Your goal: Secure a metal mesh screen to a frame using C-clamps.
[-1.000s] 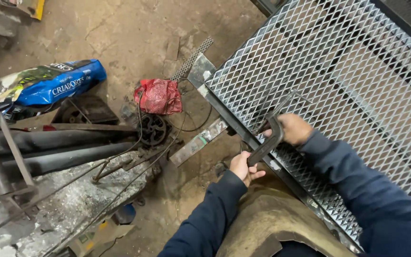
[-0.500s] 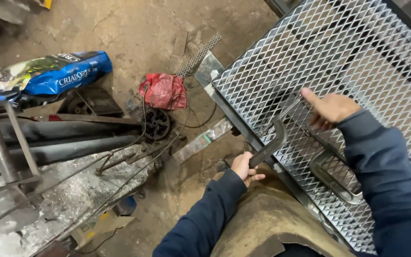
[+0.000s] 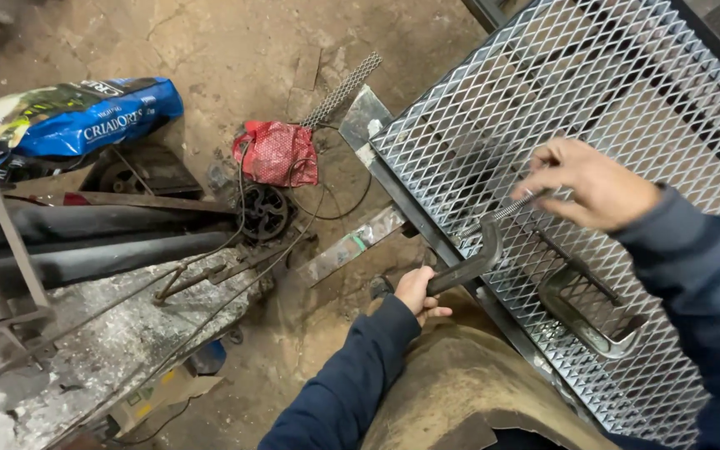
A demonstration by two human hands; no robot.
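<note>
Now the right hand has lifted off the clamp's frame to pinch its screw, so tightening seems underway. Left hand stays closed on the clamp, at the mesh panel's near edge. Open floor lies beyond the clamp.

The single head-worn camera looks steeply down from above the person's lap, close over the expanded-metal mesh panel. It faces forward and left of that panel, taking in dirt floor beyond its corner, with both sleeves entering from the bottom edge.
</note>
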